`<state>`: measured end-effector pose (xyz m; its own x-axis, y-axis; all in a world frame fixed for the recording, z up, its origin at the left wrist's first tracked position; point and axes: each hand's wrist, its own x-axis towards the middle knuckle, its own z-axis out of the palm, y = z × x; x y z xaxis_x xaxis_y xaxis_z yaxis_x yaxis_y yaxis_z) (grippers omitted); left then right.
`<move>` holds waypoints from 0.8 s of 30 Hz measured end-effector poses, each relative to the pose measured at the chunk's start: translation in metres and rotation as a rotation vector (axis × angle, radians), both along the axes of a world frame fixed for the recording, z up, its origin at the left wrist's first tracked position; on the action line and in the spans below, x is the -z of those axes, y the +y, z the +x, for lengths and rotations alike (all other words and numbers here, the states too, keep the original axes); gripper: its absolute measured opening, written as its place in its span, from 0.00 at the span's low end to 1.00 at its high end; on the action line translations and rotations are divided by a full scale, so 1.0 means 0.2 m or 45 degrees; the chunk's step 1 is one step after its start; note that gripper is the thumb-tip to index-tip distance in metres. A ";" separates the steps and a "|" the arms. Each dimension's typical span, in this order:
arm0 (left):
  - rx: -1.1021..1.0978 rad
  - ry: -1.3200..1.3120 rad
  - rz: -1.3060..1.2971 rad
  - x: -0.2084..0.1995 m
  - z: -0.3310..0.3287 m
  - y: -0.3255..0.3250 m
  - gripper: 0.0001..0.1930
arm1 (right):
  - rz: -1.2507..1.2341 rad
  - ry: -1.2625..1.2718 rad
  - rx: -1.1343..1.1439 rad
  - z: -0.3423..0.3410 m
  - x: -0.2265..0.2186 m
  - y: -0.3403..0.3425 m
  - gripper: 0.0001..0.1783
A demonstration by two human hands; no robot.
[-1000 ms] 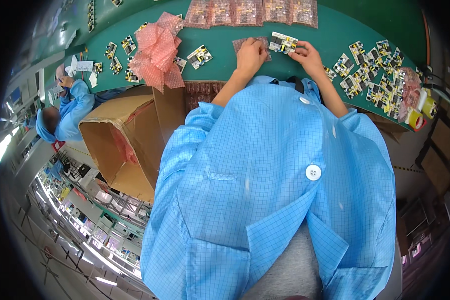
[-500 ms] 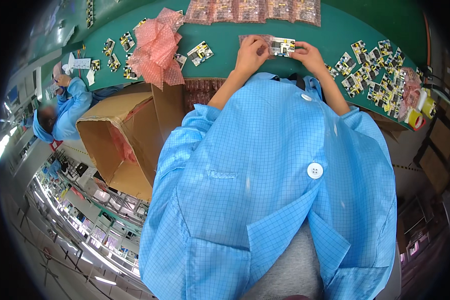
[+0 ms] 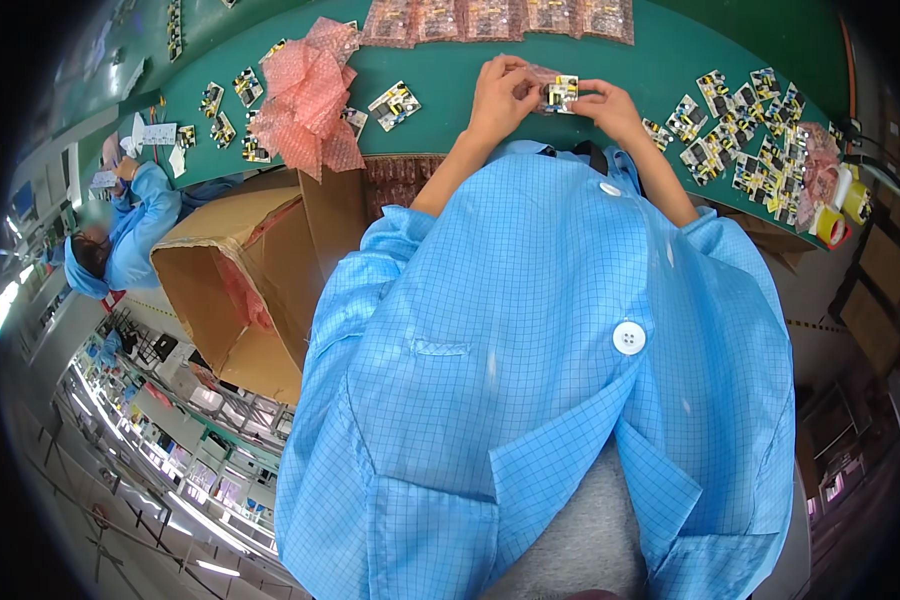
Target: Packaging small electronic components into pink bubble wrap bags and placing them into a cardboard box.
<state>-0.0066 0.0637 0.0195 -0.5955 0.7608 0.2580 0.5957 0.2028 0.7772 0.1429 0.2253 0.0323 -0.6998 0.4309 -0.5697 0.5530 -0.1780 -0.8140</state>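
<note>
Between my hands, over the green table, is a circuit board [image 3: 564,92] with yellow, black and white parts. My right hand [image 3: 610,108] pinches its right end between thumb and fingers. My left hand [image 3: 500,98] is closed on a pink bubble-wrap bag [image 3: 542,73], thumb and forefinger pressed together at its edge. The board's left part lies inside the bag's mouth, while its right part shows bare. Much of the bag is hidden behind my left fingers.
Loose circuit boards [image 3: 740,125] lie heaped at the right, near tape rolls [image 3: 830,225]. Wrapped boards [image 3: 493,18] line the far side. Pink bubble-wrap bags [image 3: 310,100] are piled at the left, above an open cardboard box [image 3: 225,270]. Another person [image 3: 135,225] sits far left.
The circuit board has shifted left, deeper into the bubble-wrap bag, and less of it shows. My right hand has moved left with it; my left hand keeps hold of the bag.
</note>
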 end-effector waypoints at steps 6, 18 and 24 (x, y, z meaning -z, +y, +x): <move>-0.019 0.071 -0.023 -0.04 0.00 -0.01 0.05 | 0.012 -0.178 0.202 -0.01 -0.04 -0.01 0.25; -0.074 0.084 -0.039 -0.07 0.00 0.02 0.05 | -0.016 -0.119 0.213 -0.02 -0.06 -0.04 0.22; -0.030 0.085 -0.003 -0.13 0.02 0.03 0.05 | -0.130 -0.101 0.258 -0.03 -0.08 -0.06 0.22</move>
<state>-0.0031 0.0702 0.0451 -0.5945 0.7476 0.2960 0.6415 0.2191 0.7351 0.1361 0.2136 0.0487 -0.5559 0.4955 -0.6675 0.5592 -0.3712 -0.7413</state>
